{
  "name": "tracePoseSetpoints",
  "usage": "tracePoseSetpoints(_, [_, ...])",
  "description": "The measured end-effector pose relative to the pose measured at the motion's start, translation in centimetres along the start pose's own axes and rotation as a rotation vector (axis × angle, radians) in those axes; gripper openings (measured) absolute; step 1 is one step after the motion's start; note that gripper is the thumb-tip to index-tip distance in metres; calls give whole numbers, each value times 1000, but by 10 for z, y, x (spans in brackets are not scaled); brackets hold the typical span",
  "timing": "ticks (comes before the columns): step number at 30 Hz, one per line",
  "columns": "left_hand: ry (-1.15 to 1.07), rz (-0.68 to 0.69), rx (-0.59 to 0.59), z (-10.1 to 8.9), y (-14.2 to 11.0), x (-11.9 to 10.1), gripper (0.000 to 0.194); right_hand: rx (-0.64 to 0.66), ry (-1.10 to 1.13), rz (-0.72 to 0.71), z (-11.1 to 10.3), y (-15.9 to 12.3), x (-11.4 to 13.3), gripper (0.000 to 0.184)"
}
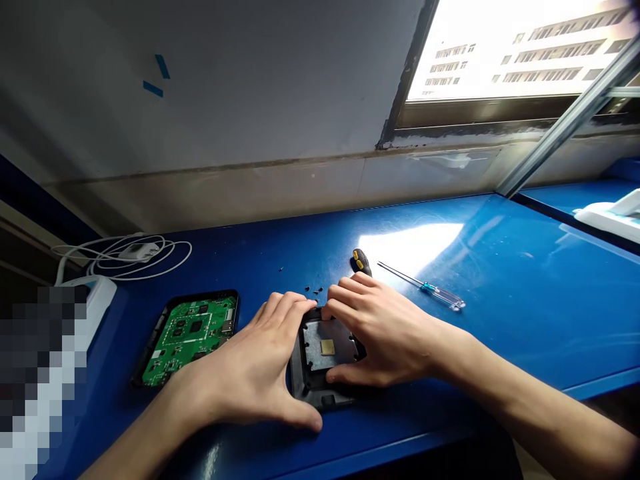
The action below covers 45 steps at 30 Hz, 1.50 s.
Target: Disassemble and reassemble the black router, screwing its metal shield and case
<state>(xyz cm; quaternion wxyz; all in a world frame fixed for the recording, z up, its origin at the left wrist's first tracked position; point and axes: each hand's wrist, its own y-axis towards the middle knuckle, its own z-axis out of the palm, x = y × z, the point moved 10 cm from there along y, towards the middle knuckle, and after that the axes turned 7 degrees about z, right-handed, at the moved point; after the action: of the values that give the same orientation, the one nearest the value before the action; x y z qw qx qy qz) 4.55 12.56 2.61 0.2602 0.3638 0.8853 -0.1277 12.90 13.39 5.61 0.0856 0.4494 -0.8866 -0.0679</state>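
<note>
A black plastic housing half (299,373) lies on the blue table between my hands. Inside it sits a silvery metal plate (313,347) with a small tan square pad (327,347) near its middle. My left hand (250,367) curves round the housing's left side, fingers at the far edge and thumb at the near edge. With its thumb at the plate's near edge and fingertips at the far edge, my right hand (385,333) grips the plate and covers its right part. Left of my left hand rests another black housing half holding a green circuit board (195,327).
Small dark screws (315,290) lie beyond the housing. A clear-handled screwdriver (440,293) and a black-and-yellow handle (361,261) are behind my right hand. A coiled white cable (140,252) with an adapter is at the back left, near the wall (250,100).
</note>
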Motion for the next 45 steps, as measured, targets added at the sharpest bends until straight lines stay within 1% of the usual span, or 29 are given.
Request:
tracePoseSetpoints(4, [17,-16,12,0,1,-2,104,-27,32,9,1,2,-2,53])
tracePoseSetpoints(8, [28,-7,14,-1,1,-2,105,-59,105,15,0,2,-6,55])
tracePoseSetpoints(13, [60,27,1,0,-2,0,119,-148,170,25,-14,1,-14,51])
tracePoseSetpoints(16, [77,-7,-34,-5,-3,3,117,-226,154,21,-24,0,-15,50])
tracePoseSetpoints(17, [80,-23,-58,-8,-3,4,115,-247,144,18,-26,-1,-15,50])
tracePoseSetpoints(19, [87,-26,-123,-15,-1,3,104,-286,117,6,-30,-2,-14,52])
tracePoseSetpoints(23, [115,75,-261,-29,2,-8,65,-352,72,-39,-35,-6,-10,50])
tracePoseSetpoints(25, [146,134,-310,-35,1,-13,54,-380,69,-56,-36,-8,-8,50])
tracePoseSetpoints(27, [201,192,-346,-39,0,-19,54,-399,72,-56,-37,-9,-8,51])
tracePoseSetpoints(30, [331,276,-390,-43,-3,-28,55,-392,50,-50,-36,-10,-7,51])
tracePoseSetpoints(32, [432,330,-415,-44,-6,-35,50,-405,-9,-81,-37,-12,-2,51])
tracePoseSetpoints(35, [562,386,-458,-46,-9,-43,37,-468,-114,-146,-40,-16,8,47])
tracePoseSetpoints(39, [622,397,-530,-51,-13,-48,29,-507,-139,-164,-43,-18,11,47])
tracePoseSetpoints(41, [609,393,-565,-54,-16,-48,28,-490,-111,-143,-43,-16,6,50])
tracePoseSetpoints(45, [563,388,-623,-60,-19,-46,30,-372,-63,-35,-38,-10,-12,54])
